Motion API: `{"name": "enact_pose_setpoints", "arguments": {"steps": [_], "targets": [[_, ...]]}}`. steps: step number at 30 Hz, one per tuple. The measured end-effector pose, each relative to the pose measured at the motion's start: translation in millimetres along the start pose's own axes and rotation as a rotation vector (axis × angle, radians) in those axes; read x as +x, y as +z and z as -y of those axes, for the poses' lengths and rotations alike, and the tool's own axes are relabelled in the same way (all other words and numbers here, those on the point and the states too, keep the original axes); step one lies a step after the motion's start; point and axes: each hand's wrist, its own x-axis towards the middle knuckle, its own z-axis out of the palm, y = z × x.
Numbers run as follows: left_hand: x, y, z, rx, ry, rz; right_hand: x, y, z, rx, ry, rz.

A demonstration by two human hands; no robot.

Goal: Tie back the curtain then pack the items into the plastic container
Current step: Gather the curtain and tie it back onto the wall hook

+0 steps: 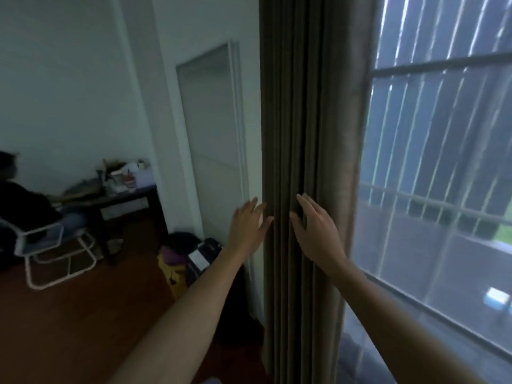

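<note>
A brown-grey curtain (pixel 304 120) hangs gathered in vertical folds down the middle of the view, between a white wall and a window. My left hand (pixel 249 227) is open with fingers spread, its fingertips at the curtain's left edge. My right hand (pixel 314 228) is open too, lying flat against the folds a little to the right, fingers pointing up. Neither hand holds anything. No tie-back and no plastic container are in view.
A barred window (pixel 443 162) fills the right side. A white door (pixel 213 134) stands left of the curtain. Bags (pixel 191 256) lie on the wooden floor below it. Further left a person sits in a white-framed chair (pixel 52 250) at a cluttered dark desk (pixel 122 195).
</note>
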Motion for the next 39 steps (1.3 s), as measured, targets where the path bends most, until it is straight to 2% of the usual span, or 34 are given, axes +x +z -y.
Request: {"name": "enact_pose_setpoints", "arguments": {"steps": [6, 10, 14, 19, 24, 27, 30, 34, 39], "targets": [[96.6, -30.4, 27.9, -0.016, 0.148, -0.230, 99.2, 14.5, 45.1, 0.058, -0.136, -0.150], [134.1, -33.4, 45.8, -0.061, 0.178, -0.306, 129.3, 26.4, 51.2, 0.072, -0.141, -0.189], [172.1, -24.5, 54.0, -0.148, 0.159, -0.269, 139.7, 37.0, 47.1, 0.032, -0.115, -0.182], [222.7, -11.9, 42.2, -0.477, 0.041, -0.145, 151.3, 42.6, 43.3, -0.050, -0.078, -0.219], [244.1, 8.7, 50.0, -0.657, 0.140, -0.215, 166.7, 55.6, 40.8, -0.167, -0.011, -0.333], [244.1, 21.9, 72.4, -0.750, 0.183, -0.162, 180.8, 73.4, 46.1, -0.258, 0.064, -0.412], [248.3, 40.7, 109.1, -0.687, 0.258, -0.078, 195.6, 97.0, 54.3, -0.437, 0.157, -0.497], [250.0, 54.9, 148.3, -0.756, 0.356, -0.026, 212.6, 116.5, 60.4, -0.690, 0.280, -0.591], [254.9, 57.2, 176.4, -0.767, 0.374, 0.025, 235.4, 136.1, 58.4, -0.773, 0.438, -0.553]]}}
